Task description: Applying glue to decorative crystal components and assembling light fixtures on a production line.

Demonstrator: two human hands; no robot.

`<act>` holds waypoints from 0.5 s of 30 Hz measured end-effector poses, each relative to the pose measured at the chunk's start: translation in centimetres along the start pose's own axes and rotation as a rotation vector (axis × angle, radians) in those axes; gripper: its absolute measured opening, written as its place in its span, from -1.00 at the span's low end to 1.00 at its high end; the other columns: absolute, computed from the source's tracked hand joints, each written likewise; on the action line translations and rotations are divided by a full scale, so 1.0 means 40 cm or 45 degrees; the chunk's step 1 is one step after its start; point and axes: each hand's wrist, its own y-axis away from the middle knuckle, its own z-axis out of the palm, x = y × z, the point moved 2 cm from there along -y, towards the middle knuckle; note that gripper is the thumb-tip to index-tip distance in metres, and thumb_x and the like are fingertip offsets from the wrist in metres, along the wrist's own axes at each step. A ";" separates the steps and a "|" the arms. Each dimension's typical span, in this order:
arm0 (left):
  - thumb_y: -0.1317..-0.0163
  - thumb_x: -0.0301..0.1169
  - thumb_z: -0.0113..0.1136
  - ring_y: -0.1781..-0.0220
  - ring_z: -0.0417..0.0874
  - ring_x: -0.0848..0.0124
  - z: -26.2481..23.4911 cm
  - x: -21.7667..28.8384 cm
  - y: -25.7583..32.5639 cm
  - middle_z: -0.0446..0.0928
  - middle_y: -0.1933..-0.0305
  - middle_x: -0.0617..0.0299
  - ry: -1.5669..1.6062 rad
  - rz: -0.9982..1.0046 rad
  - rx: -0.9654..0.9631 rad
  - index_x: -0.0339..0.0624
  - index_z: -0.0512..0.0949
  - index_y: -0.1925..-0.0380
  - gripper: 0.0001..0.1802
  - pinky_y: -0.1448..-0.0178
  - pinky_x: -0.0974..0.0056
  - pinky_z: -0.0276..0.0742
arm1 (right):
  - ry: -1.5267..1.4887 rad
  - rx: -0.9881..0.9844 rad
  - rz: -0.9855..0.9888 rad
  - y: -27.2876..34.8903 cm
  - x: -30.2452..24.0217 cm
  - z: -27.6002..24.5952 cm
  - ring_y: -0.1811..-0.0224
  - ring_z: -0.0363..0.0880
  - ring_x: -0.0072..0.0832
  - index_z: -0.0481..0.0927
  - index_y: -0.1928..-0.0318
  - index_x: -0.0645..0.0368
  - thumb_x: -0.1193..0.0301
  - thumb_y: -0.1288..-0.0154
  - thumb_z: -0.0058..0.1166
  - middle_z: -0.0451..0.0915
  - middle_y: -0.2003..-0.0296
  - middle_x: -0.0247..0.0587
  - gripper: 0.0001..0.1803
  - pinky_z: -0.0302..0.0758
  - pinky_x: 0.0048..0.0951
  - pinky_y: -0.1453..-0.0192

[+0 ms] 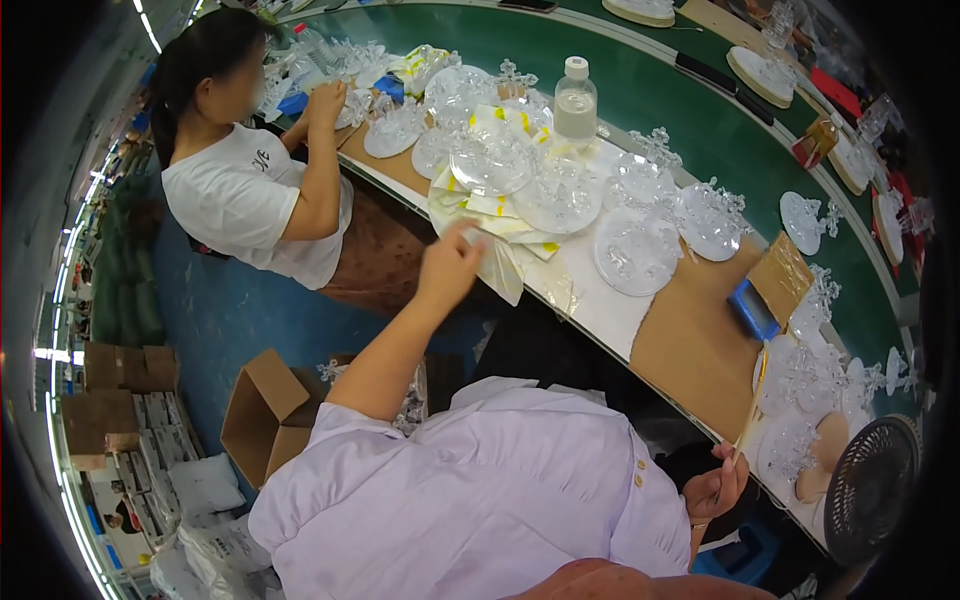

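1. Plastic bags (497,262), a loose pile of clear/white ones w/ yellow marks, hang over the near edge of the white surface (600,310); left hand (449,265) reaches out to them, fingers (468,238) pinching a corner of one bag
2. Risk, as I judge it: bags lie under and against the clear dishes (495,160), so a sharp tug could drag a dish off the edge; pile already droops over the rim & may slide to the blue floor (230,310)
3. Cardboard box (265,415) on the floor by the person's left side: flaps open, inside mostly hidden; clear plastic pieces show just beside it
4. Co-worker in a white shirt (245,195) sits at far left of the surface, hands on their own clear parts, apart from the person's hands
5. Bottle (575,103), white cap on, stands upright behind the dishes; pale liquid fills most of it; a knock from a reaching arm could tip it
6. Clear round dishes hold snowflake-like clear ornaments (635,250); stacked loosely, could topple
7. Right hand (715,487), low at right, fingers closed round a thin stick (750,405) that leans up toward the surface; it could catch the ornaments near the small fan (868,487)
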 end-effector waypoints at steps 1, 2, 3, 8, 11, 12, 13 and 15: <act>-0.29 -0.25 0.13 0.66 0.46 0.37 -0.018 -0.017 -0.009 0.47 0.59 0.25 0.239 -0.044 0.262 -0.23 0.45 -0.05 -0.60 0.50 0.26 0.41 | 0.015 -0.007 0.010 -0.001 -0.005 -0.001 0.30 0.56 -0.23 0.31 -0.11 0.23 0.37 -0.53 -0.27 0.54 0.17 0.17 -0.72 0.60 -0.35 0.28; -0.30 -0.29 0.13 0.66 0.41 0.44 -0.029 -0.045 -0.015 0.43 0.59 0.30 0.620 -0.372 0.232 -0.28 0.44 -0.02 -0.62 0.51 0.29 0.38 | 0.027 -0.025 0.001 -0.002 -0.008 -0.003 0.30 0.56 -0.24 0.31 -0.11 0.23 0.36 -0.53 -0.27 0.54 0.17 0.16 -0.72 0.60 -0.35 0.28; -0.30 -0.33 0.12 0.66 0.37 0.51 -0.042 -0.050 -0.017 0.40 0.59 0.35 0.995 -0.708 0.191 -0.33 0.44 0.01 -0.65 0.53 0.32 0.35 | 0.040 -0.044 -0.009 -0.005 -0.009 -0.005 0.31 0.57 -0.24 0.31 -0.11 0.24 0.35 -0.53 -0.27 0.55 0.18 0.15 -0.71 0.60 -0.35 0.27; -0.29 -0.28 0.15 0.54 0.55 0.30 -0.030 0.160 0.058 0.51 0.55 0.15 0.077 0.208 -0.473 -0.05 0.52 -0.07 -0.64 0.38 0.20 0.47 | 0.043 -0.044 0.037 -0.007 -0.025 0.001 0.31 0.58 -0.25 0.33 -0.09 0.24 0.33 -0.53 -0.29 0.57 0.18 0.14 -0.71 0.61 -0.35 0.27; -0.29 -0.11 0.13 0.47 0.59 0.10 0.034 0.193 0.060 0.56 0.52 0.06 -0.233 0.505 -0.633 0.06 0.48 -0.16 -0.55 0.34 0.16 0.49 | 0.023 -0.044 0.024 -0.010 -0.039 0.009 0.30 0.59 -0.25 0.34 -0.08 0.25 0.34 -0.53 -0.27 0.57 0.15 0.15 -0.72 0.62 -0.35 0.24; -0.29 -0.03 0.09 0.46 0.60 0.07 0.053 0.192 0.044 0.56 0.53 0.05 -0.422 0.489 -0.685 0.10 0.43 -0.20 -0.50 0.34 0.12 0.49 | 0.034 -0.045 0.041 -0.005 -0.041 0.002 0.30 0.59 -0.25 0.34 -0.08 0.25 0.34 -0.53 -0.27 0.57 0.15 0.15 -0.72 0.62 -0.35 0.24; -0.30 0.04 0.05 0.44 0.61 0.03 0.065 0.193 0.031 0.56 0.53 0.03 -0.616 0.472 -0.733 0.14 0.38 -0.24 -0.45 0.34 0.09 0.49 | 0.060 -0.051 0.050 0.001 -0.042 -0.005 0.30 0.59 -0.25 0.34 -0.07 0.25 0.34 -0.52 -0.27 0.57 0.15 0.15 -0.72 0.62 -0.35 0.24; -0.30 0.13 -0.03 0.45 0.62 0.01 0.074 0.201 0.010 0.57 0.53 0.02 -0.739 0.444 -0.774 0.19 0.30 -0.29 -0.38 0.36 0.05 0.49 | 0.095 -0.055 0.087 0.017 -0.039 -0.018 0.30 0.59 -0.25 0.35 -0.07 0.25 0.34 -0.52 -0.26 0.57 0.15 0.16 -0.72 0.62 -0.35 0.24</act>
